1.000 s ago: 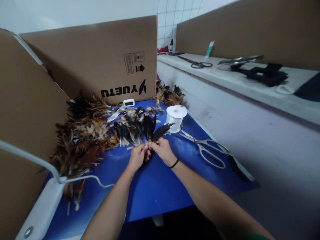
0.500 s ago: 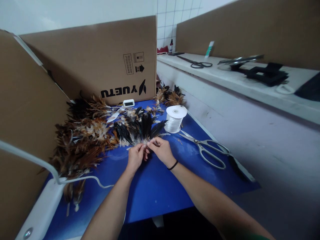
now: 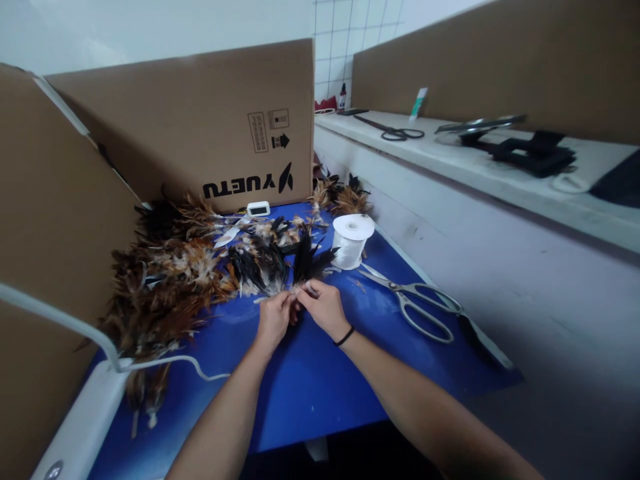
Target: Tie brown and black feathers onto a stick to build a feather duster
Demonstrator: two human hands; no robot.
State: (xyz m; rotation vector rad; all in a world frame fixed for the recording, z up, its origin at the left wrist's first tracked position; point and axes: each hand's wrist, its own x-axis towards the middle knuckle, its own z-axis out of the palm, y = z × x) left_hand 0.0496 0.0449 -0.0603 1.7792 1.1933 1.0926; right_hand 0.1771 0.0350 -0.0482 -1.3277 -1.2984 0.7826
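Observation:
Both hands meet over the blue table [image 3: 300, 393], pinching the pale base of a small bunch of black feathers [image 3: 306, 260]. My left hand [image 3: 275, 319] is closed at the left of the base, and my right hand [image 3: 324, 305] closes on it from the right. The feather tips fan upward, away from me. Just beyond my left hand lies a pile of black feathers [image 3: 257, 263] with fluffy white ends. A spool of white ribbon [image 3: 350, 243] stands upright past my right hand. Metal scissors [image 3: 420, 303] rest on the table to the right.
Heaps of brown feathers [image 3: 160, 287] cover the table's left side. A cardboard box [image 3: 175, 127] walls off the back, with a small digital display [image 3: 259, 209] before it. At left stands a white lamp base [image 3: 83, 420]. Black scissors [image 3: 395, 132] lie on the white ledge [image 3: 430, 157].
The held black feathers have shifted slightly right and now stand apart from the pile behind. Both hands stay pinched together, moved a little. The view has tilted slightly.

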